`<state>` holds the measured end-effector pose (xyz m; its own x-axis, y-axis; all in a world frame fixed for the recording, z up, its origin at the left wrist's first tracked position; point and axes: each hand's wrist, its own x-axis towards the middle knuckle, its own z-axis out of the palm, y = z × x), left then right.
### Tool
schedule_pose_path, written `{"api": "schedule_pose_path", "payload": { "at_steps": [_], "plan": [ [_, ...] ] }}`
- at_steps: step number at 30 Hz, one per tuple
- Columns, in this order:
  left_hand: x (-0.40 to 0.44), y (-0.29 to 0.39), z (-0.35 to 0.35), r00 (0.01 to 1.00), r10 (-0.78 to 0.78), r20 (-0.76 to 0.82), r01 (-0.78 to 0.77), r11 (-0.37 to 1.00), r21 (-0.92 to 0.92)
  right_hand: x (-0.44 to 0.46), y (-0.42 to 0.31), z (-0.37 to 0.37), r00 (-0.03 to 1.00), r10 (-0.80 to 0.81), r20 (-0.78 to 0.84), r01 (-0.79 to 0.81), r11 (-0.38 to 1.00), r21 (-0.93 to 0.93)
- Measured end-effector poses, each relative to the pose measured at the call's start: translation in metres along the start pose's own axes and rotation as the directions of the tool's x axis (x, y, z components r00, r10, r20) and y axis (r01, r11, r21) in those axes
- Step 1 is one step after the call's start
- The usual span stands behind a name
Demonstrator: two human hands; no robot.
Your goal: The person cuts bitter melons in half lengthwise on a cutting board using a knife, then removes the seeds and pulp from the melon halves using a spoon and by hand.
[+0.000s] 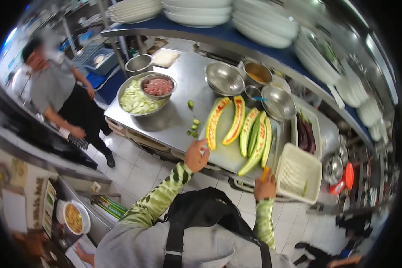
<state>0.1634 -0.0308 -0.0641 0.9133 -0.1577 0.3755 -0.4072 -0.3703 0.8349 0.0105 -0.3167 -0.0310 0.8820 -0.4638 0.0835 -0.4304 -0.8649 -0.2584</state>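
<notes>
On a pale cutting board [222, 158] laid over a steel worktable [174, 121], several long gourd pieces [255, 152] lie side by side, roughly lengthwise to the worker. The two leftmost halves [214, 125] show yellow rims and reddish seed cavities; the others are greener, some with pale cut faces.

The left hand [195, 157], fingers bent, reaches the near end of the outermost left half; whether it grips the piece or only touches it cannot be told. The right hand [265, 185], near the board's right-hand corner, is closed around an orange handle [265, 173]; the rest of that tool cannot be made out.

Left of the board lie small green trimmings [190, 104] and, farther left, a large bowl of pale green slices [136, 98], with a smaller bowl of cut meat [158, 86] resting in it. Beyond the gourds stand an open steel bowl [225, 77], a pot of brown liquid [257, 71] and another steel bowl [279, 102]. To the right, a white basket [295, 165] sits beside dark eggplants [303, 134]. A co-worker [58, 85] stands at the far left.
</notes>
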Motion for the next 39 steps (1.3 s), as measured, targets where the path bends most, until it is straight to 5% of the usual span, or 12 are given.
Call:
{"api": "schedule_pose_path", "payload": {
  "at_steps": [4, 7, 11, 17, 28, 32, 33, 34, 35, 36, 37, 39],
  "plan": [
    [-0.023, 0.014, -0.012, 0.997, -0.065, -0.044, 0.062, 0.995, -0.075, -0.013, -0.027, -0.024, 0.934, -0.317, -0.162, 0.342, 0.926, 0.159],
    [-0.036, 0.009, -0.016, 0.979, 0.091, -0.182, -0.078, 0.994, 0.076, -0.006, -0.050, -0.029, 0.857, -0.497, -0.141, 0.512, 0.784, 0.352],
    [-0.051, 0.014, -0.020, 0.986, -0.013, -0.168, 0.025, 0.998, 0.064, 0.012, -0.068, -0.049, 0.855, -0.508, -0.102, 0.456, 0.646, 0.612],
    [-0.056, -0.004, -0.009, 0.971, -0.185, -0.150, 0.187, 0.982, -0.003, 0.046, -0.051, -0.096, 0.853, -0.477, -0.214, 0.462, 0.497, 0.735],
    [-0.007, 0.008, 0.010, 0.983, -0.181, -0.041, 0.182, 0.983, 0.031, 0.064, 0.001, -0.106, 0.881, -0.406, -0.242, 0.443, 0.531, 0.722],
    [0.026, 0.029, 0.010, 0.935, -0.350, 0.059, 0.341, 0.843, -0.415, 0.075, 0.019, -0.094, 0.942, -0.314, -0.118, 0.268, 0.494, 0.827],
    [0.046, 0.032, 0.001, 0.964, -0.257, 0.073, 0.260, 0.844, -0.470, 0.082, 0.022, -0.090, 0.955, -0.289, -0.064, 0.198, 0.464, 0.863],
    [0.069, 0.028, -0.012, 0.983, -0.164, 0.080, 0.181, 0.832, -0.525, 0.100, 0.025, -0.098, 0.957, -0.286, -0.050, 0.114, 0.212, 0.971],
    [0.102, -0.011, -0.017, 0.971, -0.241, -0.011, 0.182, 0.760, -0.623, 0.127, 0.027, -0.112, 0.957, -0.287, -0.035, 0.020, -0.055, 0.998],
    [0.140, -0.017, -0.044, 0.943, -0.275, 0.188, 0.305, 0.483, -0.821, 0.156, 0.023, -0.123, 0.974, -0.220, 0.062, -0.152, -0.422, 0.894],
    [0.172, 0.023, -0.047, 0.939, -0.334, 0.081, 0.203, 0.350, -0.915, 0.187, 0.028, -0.135, 0.968, -0.248, -0.031, -0.129, -0.601, 0.789],
    [0.242, 0.044, -0.074, 0.955, -0.281, 0.098, 0.120, 0.062, -0.991, 0.238, 0.027, -0.156, 1.000, 0.019, -0.013, 0.023, -0.784, 0.620]
  ]
}}
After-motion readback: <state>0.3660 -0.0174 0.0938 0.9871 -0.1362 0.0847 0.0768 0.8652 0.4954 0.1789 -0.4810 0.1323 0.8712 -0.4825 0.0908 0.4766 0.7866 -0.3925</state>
